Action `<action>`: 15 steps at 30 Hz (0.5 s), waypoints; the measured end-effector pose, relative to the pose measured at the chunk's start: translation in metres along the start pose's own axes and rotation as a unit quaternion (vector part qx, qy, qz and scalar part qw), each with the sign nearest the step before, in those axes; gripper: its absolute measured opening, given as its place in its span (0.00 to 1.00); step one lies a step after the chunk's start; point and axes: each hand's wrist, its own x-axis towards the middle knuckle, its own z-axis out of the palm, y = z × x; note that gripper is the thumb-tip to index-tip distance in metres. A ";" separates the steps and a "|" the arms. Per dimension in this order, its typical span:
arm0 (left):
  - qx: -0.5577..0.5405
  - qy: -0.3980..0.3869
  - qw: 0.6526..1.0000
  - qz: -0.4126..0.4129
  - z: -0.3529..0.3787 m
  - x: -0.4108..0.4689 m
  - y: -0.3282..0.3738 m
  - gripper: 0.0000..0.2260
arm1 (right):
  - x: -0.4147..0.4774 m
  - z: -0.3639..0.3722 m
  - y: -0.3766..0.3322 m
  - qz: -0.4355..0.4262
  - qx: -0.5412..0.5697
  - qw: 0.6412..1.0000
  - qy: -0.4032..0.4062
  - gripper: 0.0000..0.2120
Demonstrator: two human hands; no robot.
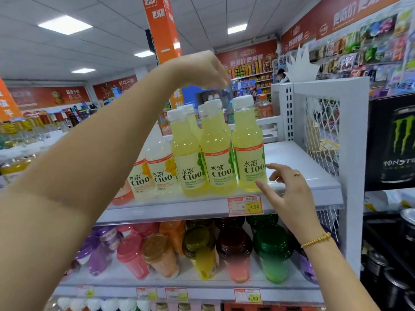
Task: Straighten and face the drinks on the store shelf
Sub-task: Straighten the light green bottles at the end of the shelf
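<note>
while the left hand (202, 70) hangs loose above, the open right hand (289, 189) touches the rightmost bottle (248, 149).

A left forearm (89, 164) hides the leftmost bottles (122, 194) on the top shelf (292, 158); lower-shelf drinks (233, 250) are blurred; the energy-drink poster (397, 142) is cut by the right edge; price tag (244, 205) small print illegible.

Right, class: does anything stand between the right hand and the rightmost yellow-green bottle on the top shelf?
Nothing visible does. The right hand is open just beside the rightmost yellow-green bottle, with its fingertips at the label; whether they touch it, I cannot tell. Only bare shelf lies on that side.
</note>
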 end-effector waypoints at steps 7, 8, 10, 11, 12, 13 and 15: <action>0.053 -0.011 0.995 0.080 0.043 0.005 0.027 0.15 | 0.000 -0.003 -0.001 0.028 0.049 0.998 -0.008 0.16; 0.050 -0.007 0.996 0.067 0.048 0.006 0.026 0.14 | 0.000 -0.005 -0.003 0.038 0.063 0.997 -0.009 0.15; 0.014 0.000 0.999 0.042 0.056 0.002 0.026 0.14 | 0.000 -0.009 -0.007 0.061 0.089 0.994 -0.010 0.14; -0.029 0.002 0.999 0.031 0.062 -0.001 0.026 0.14 | 0.001 -0.011 -0.010 0.073 0.098 0.993 -0.010 0.14; -0.078 0.006 0.997 0.015 0.066 -0.006 0.026 0.17 | 0.001 -0.013 -0.014 0.084 0.106 0.991 -0.006 0.15; -0.128 0.021 0.991 0.009 0.070 -0.013 0.026 0.21 | 0.001 -0.015 -0.017 0.096 0.115 0.989 -0.001 0.15; -0.211 0.072 0.975 0.022 0.074 -0.031 0.024 0.24 | -0.003 -0.018 -0.023 0.117 0.137 0.984 0.010 0.17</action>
